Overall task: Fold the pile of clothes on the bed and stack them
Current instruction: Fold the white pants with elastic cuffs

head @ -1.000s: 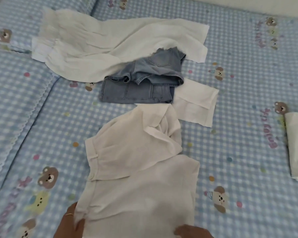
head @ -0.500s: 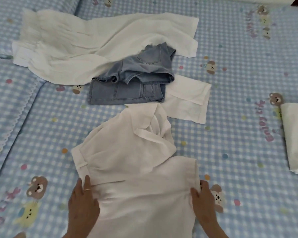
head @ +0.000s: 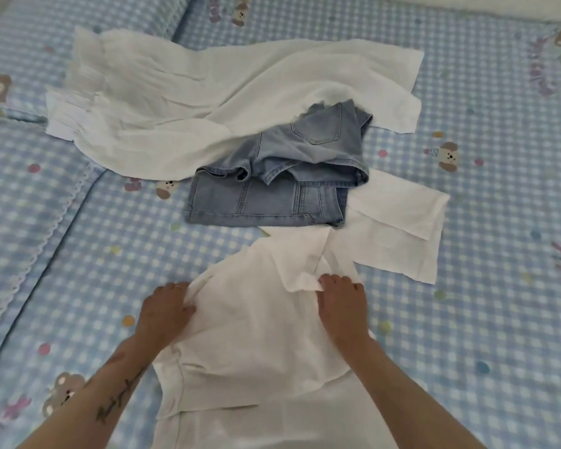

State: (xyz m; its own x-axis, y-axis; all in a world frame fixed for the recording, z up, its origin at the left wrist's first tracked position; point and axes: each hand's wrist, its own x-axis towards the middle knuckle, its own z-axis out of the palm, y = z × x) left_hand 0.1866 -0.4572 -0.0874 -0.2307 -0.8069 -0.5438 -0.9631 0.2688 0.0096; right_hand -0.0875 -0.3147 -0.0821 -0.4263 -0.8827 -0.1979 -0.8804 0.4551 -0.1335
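While the left hand (head: 166,311) pinches the white shirt (head: 256,335), the right hand (head: 342,301) grips its fold. At 12 o'clock: one denim shorts (head: 272,186), two white garments (head: 208,102).

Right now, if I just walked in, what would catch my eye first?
Two hands at the near edge of the bed: the left hand and right hand grip a white garment. Behind it lie crumpled denim shorts, partly under a big white garment, on a blue checked sheet.
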